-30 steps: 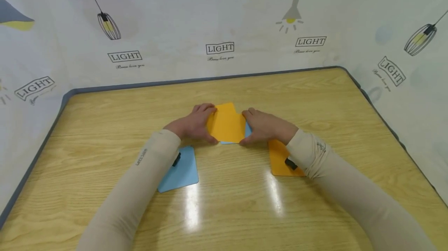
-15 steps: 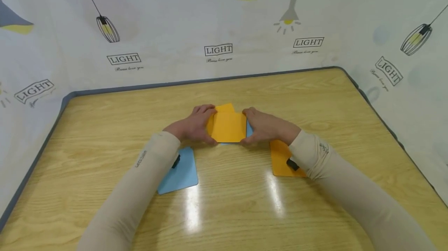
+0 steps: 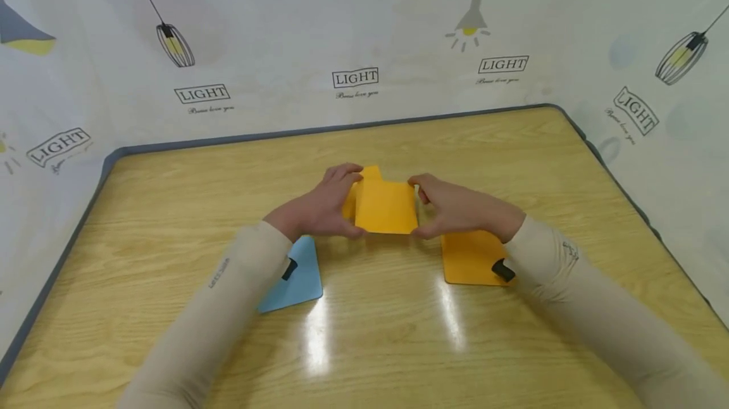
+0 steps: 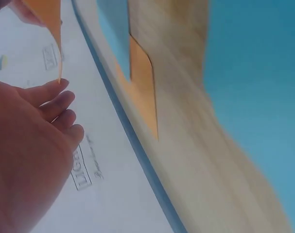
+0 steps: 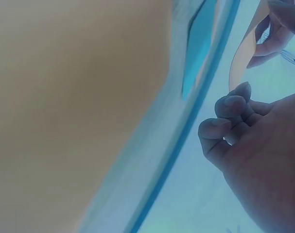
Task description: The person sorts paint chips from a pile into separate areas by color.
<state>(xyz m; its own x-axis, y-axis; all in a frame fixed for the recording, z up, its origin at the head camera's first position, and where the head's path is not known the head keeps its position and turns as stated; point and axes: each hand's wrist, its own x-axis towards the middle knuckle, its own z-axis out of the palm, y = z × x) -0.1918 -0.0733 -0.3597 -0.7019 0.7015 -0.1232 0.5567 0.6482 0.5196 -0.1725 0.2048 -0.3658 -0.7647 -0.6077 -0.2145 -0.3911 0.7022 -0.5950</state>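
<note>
So both hands are on one square here: the left grip [image 3: 321,206] and right grip [image 3: 464,205] each pinch a side of the held orange card [image 3: 387,207], thumbs at the near corners, fingertips at the far ones. The wrist views show it bowing a bit between them, and it looks lifted off the counter [image 3: 378,330]. Just past it, peeking out beside the left grip's fingers, is a lower orange card [image 3: 371,173], and the left-wrist view shows a lower blue card [image 4: 114,34] overlapping what I think is that same one. Toward the person from the left grip, partly hidden by the sleeve [image 3: 211,314], there's a near blue card [image 3: 303,279]; toward the person from the right grip there's a near orange card [image 3: 473,256]. Farthest out, beyond both hands, hangs the lamp-print backdrop [image 3: 421,48]. My read: the step in hand is positioning this single card two-handed by the lower ones. Next move probably calls for keeping both sides level and easing that bend.
</note>
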